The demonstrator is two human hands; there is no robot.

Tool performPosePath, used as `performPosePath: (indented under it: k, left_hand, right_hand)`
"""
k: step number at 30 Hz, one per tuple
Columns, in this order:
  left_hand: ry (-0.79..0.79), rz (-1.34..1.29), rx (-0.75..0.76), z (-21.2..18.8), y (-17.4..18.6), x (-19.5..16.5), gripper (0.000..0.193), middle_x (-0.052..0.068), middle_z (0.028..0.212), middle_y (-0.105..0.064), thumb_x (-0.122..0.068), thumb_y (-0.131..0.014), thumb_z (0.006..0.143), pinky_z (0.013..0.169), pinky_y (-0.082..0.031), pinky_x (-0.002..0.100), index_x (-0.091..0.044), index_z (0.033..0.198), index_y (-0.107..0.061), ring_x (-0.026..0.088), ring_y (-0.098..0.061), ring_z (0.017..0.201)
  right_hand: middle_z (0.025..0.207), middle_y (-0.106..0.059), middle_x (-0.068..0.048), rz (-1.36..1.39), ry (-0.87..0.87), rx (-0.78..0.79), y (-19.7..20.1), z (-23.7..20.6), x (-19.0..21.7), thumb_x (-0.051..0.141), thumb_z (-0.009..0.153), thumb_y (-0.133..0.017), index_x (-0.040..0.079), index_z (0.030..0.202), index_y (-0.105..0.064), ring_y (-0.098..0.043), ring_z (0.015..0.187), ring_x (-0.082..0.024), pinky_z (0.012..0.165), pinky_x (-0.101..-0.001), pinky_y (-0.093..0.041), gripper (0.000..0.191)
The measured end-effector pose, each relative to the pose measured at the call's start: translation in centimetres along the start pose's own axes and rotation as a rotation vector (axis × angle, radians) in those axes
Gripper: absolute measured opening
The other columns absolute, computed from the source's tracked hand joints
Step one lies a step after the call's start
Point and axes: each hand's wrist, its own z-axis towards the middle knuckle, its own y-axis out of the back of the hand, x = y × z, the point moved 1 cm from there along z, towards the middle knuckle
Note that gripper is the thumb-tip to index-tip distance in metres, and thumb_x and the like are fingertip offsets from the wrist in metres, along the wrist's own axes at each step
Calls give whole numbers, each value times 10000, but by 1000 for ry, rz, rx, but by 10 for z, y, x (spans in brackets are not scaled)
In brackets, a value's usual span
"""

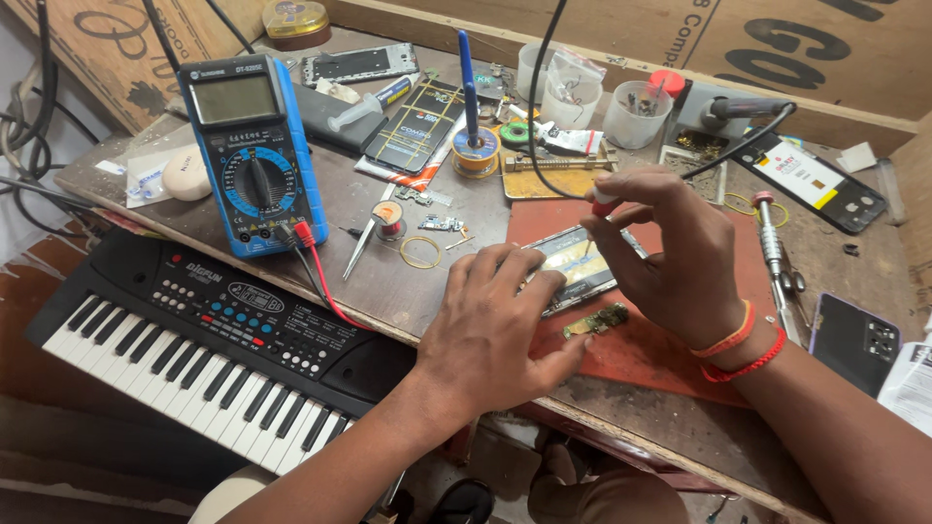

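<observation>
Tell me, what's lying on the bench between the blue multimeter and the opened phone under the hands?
In the head view, between the multimeter and the phone lie tweezers, a small solder spool and a yellow rubber band.

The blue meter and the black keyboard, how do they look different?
The blue meter is small and blocky, with a grey screen and one round dial; the black keyboard is long and flat, with rows of white and black keys. The meter sits up on the wooden table; the keyboard lies lower, at the table's front edge. Both have small coloured buttons or markings.
</observation>
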Motion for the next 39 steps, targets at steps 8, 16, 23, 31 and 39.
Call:
performPosePath:
  k: [8, 16, 23, 31, 39]
  left_hand:
    - [-18, -4, -19, -2, -1, 1, 569, 179, 1252, -579, -437, -763, 817, 1051, -378, 521, -20, 1190, -654, 362, -536, 1234]
    - [-8, 4, -40, -5, -1, 1, 541, 187, 1251, -585, -425, -759, 817, 1063, -381, 525, -25, 1164, -647, 359, -543, 1236]
    - [1, -8, -63, -3, -1, 1, 490, 190, 1183, -600, -373, -752, 850, 1037, -406, 514, -10, 1153, -620, 351, -575, 1179]
    - [65, -87, -137, -2, -1, 0, 283, 127, 1105, -640, -186, -717, 895, 980, -450, 462, -25, 1117, -648, 306, -610, 1112]
    - [112, -167, -149, -4, 2, 5, 168, 98, 1102, -644, -143, -714, 897, 957, -487, 422, -60, 1042, -694, 287, -620, 1101]
  right_hand:
    - [1225, -647, -146, 113, 36, -57, -2, -8, 0, -77, 1016, -723, 13, 1311, -463, -722, 1048, -165, 855, -266, -655, 404]
    - [1206, -648, -165, 88, 13, 8, -6, -7, 6, -83, 989, -721, -7, 1293, -481, -723, 1089, -198, 875, -292, -664, 395]
    - [1196, -654, -167, 134, 60, 43, -4, -6, 8, -90, 984, -718, 1, 1311, -467, -715, 1083, -200, 849, -284, -672, 423]
    - [1182, -640, -172, 174, 85, 62, -5, -10, 8, -67, 957, -746, 8, 1288, -456, -727, 1077, -219, 854, -307, -684, 446]
    - [1176, -637, -158, 191, 76, 66, -6, -11, 9, -43, 949, -762, 0, 1296, -458, -736, 1071, -221, 865, -323, -691, 463]
